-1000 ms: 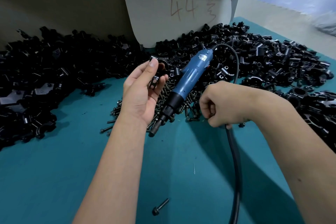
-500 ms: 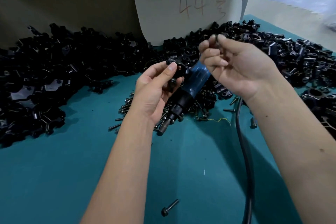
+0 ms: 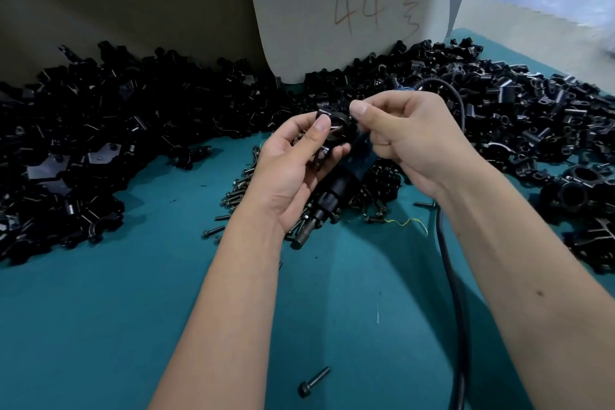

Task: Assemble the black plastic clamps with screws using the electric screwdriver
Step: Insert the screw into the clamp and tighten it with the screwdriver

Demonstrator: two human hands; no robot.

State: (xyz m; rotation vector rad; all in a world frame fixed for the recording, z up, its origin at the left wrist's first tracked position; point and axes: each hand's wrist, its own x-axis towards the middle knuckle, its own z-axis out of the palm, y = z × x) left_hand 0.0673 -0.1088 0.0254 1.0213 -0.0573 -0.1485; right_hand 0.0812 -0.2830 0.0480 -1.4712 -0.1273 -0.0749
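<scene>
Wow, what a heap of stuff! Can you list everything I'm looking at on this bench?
clamp: one, black, held in the left hand above the screws
clamp piles: too many to count, black, along the back and right of the table
screws: a pile, dark, mid-table under the hands
loose screw: one, dark, near front edge
screwdriver: one, blue and black, lying on the screws
cable: one, black, running toward the front
card: one, pale, marked 44, leaning at the back
table: teal top
left hand: grips the clamp
right hand: fingertips pinched beside the clamp; what it pinches is hidden
</scene>
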